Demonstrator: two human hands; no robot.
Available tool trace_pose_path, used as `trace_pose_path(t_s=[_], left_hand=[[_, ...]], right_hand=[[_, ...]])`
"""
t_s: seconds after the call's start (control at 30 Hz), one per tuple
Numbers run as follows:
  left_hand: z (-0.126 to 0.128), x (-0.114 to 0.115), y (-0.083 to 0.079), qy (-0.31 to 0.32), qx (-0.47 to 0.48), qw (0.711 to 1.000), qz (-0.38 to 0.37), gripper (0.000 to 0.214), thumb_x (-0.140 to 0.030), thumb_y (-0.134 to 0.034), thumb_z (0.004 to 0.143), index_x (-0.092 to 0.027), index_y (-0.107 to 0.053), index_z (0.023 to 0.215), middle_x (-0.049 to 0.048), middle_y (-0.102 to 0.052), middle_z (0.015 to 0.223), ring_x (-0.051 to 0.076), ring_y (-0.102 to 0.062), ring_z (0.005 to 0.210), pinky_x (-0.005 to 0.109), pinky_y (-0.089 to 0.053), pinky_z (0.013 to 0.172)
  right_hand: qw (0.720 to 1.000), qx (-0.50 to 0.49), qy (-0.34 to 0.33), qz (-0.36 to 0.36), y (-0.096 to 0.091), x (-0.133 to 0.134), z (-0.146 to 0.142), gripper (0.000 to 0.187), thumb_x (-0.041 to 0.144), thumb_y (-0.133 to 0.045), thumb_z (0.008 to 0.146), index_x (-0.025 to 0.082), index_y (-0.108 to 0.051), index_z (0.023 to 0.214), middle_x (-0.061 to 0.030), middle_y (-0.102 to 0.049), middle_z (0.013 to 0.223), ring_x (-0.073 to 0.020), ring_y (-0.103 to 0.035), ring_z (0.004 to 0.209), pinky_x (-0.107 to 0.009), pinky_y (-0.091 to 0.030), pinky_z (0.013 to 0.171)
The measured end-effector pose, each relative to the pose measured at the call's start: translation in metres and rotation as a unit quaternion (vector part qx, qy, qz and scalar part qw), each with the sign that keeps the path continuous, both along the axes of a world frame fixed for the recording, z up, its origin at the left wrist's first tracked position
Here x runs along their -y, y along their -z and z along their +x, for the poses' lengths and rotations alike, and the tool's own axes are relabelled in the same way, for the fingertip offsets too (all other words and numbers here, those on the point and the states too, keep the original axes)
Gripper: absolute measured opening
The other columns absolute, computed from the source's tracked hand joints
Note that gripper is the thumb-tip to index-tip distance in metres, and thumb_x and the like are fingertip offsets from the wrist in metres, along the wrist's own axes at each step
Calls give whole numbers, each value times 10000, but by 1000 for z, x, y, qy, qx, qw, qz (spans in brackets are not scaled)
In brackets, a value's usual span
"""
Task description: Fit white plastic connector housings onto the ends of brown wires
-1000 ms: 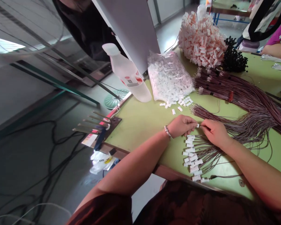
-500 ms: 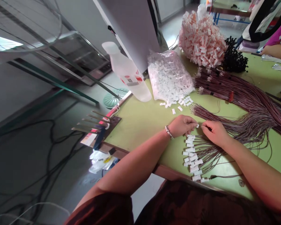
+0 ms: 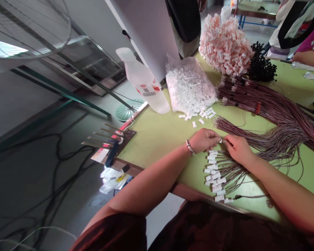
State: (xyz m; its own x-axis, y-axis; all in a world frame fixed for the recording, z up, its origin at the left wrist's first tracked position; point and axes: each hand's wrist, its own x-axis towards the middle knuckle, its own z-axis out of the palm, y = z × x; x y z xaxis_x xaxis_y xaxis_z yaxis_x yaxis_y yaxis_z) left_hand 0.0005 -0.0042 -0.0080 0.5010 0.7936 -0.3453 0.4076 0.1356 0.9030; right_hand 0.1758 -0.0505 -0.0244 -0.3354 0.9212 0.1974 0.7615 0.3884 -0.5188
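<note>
My left hand [image 3: 205,139] pinches a small white plastic connector [image 3: 220,141] between thumb and fingertips. Close against it, my right hand [image 3: 237,148] is closed in a pinch on a thin wire, mostly hidden by the fingers. Just below my hands lies a column of white connectors [image 3: 214,174] with brown wires [image 3: 235,174] running out of them to the right. Behind my right hand stretches a loose bundle of brown wires [image 3: 246,134], its bare tips pointing left.
A clear bag of white connectors [image 3: 189,83] has spilled several onto the green table [image 3: 157,139]. Beside it stands a plastic bottle [image 3: 149,85]. Farther back are a heap of pinkish connectors [image 3: 225,45], black parts [image 3: 263,62] and thicker wire bundles [image 3: 272,101]. A metal-pronged fixture [image 3: 112,143] sits at the left edge. Another person's arm [image 3: 307,59] shows far right.
My right hand has moved slightly left, so its fingertips now meet the connector in my left hand. A dark-clothed figure has come into view behind the panel.
</note>
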Motion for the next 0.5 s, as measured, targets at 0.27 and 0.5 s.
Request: trace_pose_path(t_s=[0.27,0.5], left_hand=[[-27,-11,-10,175,-15,962,210,103,-270,-671,695,-182,-723,682,28,-646,674,122,-582,640,216,-451,653],[-29,-39,6,-113,-329,863,366,334,-414,-513,827,-173,-664,1002,116,-588,979,261,-565,897,352,-462,731]], right_hand=[[991,79,84,61,-14,-14,8,149,243,-488,855,196,-629,840,-58,-614,815,-187,-528,779,-282,-360,652],[963,223,103,111,-6,-20,0,134,233,-518,853,191,-637,806,-96,-572,846,-232,-467,829,-330,-355,695]])
